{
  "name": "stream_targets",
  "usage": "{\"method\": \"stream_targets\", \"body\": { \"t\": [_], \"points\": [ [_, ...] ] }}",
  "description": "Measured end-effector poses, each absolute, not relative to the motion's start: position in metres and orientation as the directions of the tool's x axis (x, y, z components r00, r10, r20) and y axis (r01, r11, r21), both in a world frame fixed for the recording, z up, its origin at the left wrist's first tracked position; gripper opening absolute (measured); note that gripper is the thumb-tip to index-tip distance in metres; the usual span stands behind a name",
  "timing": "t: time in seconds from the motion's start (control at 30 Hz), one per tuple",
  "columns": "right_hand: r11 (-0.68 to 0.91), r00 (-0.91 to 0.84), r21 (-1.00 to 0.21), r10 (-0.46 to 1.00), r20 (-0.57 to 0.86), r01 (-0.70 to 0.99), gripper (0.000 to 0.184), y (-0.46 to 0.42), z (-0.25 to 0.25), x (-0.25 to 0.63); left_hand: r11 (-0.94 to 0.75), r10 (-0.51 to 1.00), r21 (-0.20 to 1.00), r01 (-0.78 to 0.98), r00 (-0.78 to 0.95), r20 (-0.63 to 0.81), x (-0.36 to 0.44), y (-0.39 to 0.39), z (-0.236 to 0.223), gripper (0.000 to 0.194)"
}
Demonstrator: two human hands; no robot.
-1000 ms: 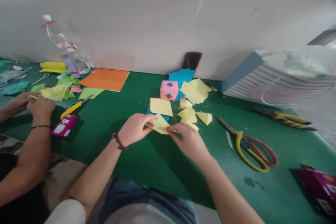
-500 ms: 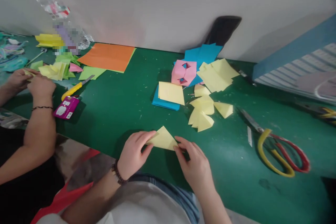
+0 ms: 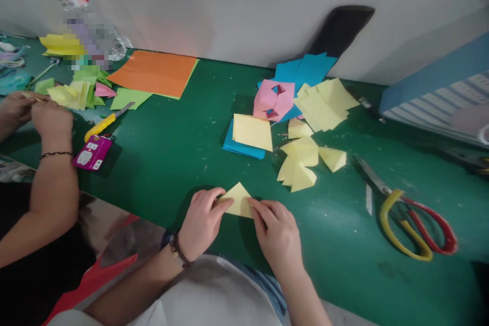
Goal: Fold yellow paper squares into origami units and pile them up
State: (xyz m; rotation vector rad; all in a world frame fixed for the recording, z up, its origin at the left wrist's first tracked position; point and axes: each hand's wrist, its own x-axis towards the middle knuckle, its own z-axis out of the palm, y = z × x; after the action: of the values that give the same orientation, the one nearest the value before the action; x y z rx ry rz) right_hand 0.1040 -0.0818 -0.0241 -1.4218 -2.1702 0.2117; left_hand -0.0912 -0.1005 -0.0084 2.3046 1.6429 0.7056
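Note:
A pale yellow piece of paper [image 3: 239, 199], folded to a triangle with its peak away from me, is held near the table's front edge. My left hand [image 3: 202, 221] pinches its left corner between thumb and fingers. Its right corner sits in the pinch of my right hand [image 3: 277, 234]. Beyond the hands, a stack of pale yellow sheets [image 3: 252, 131] rests on folded blue paper [image 3: 242, 149]. Several folded yellow paper pieces [image 3: 301, 155] lie to the right of that stack, close to a pink folded paper shape [image 3: 274, 99].
Scissors [image 3: 401, 219] with red and yellow handles lie at the right. A black phone-like object [image 3: 342, 28] leans on the wall. At the left are orange paper [image 3: 156, 72], a yellow utility knife [image 3: 103, 125], a purple box [image 3: 92, 153], a plastic bottle [image 3: 110, 41] and a co-worker's hands [image 3: 49, 117].
The view has tilted down and closer. Both hands have drawn the yellow paper nearer to me, and it now shows as a folded triangle. The right hand's grip has shifted inward.

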Motion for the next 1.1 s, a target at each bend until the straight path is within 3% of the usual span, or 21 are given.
{"method": "stream_targets", "body": {
  "t": [0.7,1.1],
  "points": [
    [0.387,-0.272,-0.430,0.913,0.304,0.816,0.021,-0.0822,-0.0209,0.1011,-0.268,0.963,0.395,0.879,0.245,0.109,-0.0875,-0.0990,-0.0063,0.037],
    [0.381,-0.266,-0.452,0.917,0.298,0.807,0.020,-0.0823,-0.0207,0.1022,-0.248,0.968,0.411,0.877,0.210,0.135,-0.0872,-0.0993,-0.0065,0.040]
  ]
}}
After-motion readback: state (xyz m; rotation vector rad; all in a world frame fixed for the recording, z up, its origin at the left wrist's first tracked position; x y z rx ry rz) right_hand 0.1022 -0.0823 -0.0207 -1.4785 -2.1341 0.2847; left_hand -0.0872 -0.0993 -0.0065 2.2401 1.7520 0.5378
